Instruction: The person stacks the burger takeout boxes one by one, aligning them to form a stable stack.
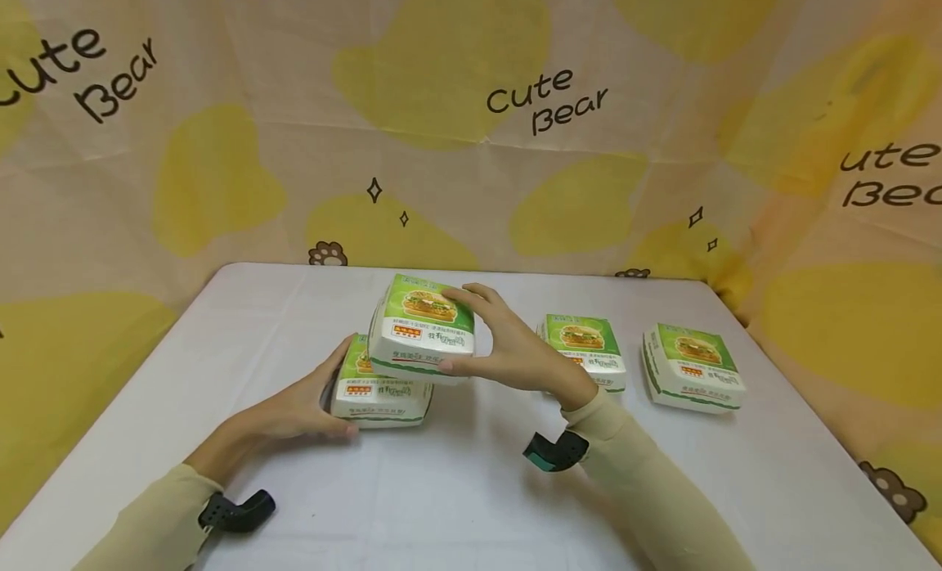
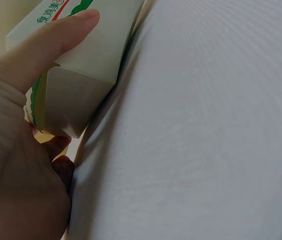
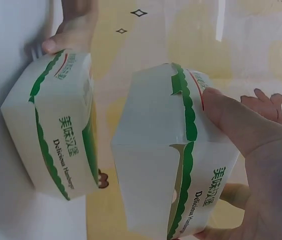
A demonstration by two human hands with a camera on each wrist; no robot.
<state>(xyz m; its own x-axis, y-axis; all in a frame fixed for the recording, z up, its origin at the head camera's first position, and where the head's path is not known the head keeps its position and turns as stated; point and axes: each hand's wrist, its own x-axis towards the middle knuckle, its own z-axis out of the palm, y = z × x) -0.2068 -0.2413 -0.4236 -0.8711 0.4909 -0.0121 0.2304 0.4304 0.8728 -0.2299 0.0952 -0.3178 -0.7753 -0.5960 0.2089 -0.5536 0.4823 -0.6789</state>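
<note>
My right hand [image 1: 518, 350] holds a green-and-white hamburger box [image 1: 427, 330] in the air, thumb on its near side and fingers at the far side. Below and slightly left of it, a second hamburger box [image 1: 379, 401] stands on the table, partly hidden by the raised one. My left hand [image 1: 294, 407] grips that lower box from its left side; in the left wrist view, the thumb [image 2: 66, 37] lies along its printed side. A gap separates the raised box [image 3: 156, 120] from the lower box [image 3: 46, 130] in the right wrist view.
Two more hamburger boxes stand to the right: one box [image 1: 583, 335], partly behind my right wrist, and another box [image 1: 695, 366] farther right. A white cloth covers the table [image 1: 456, 505]. A patterned curtain [image 1: 441, 170] hangs behind it and along the sides.
</note>
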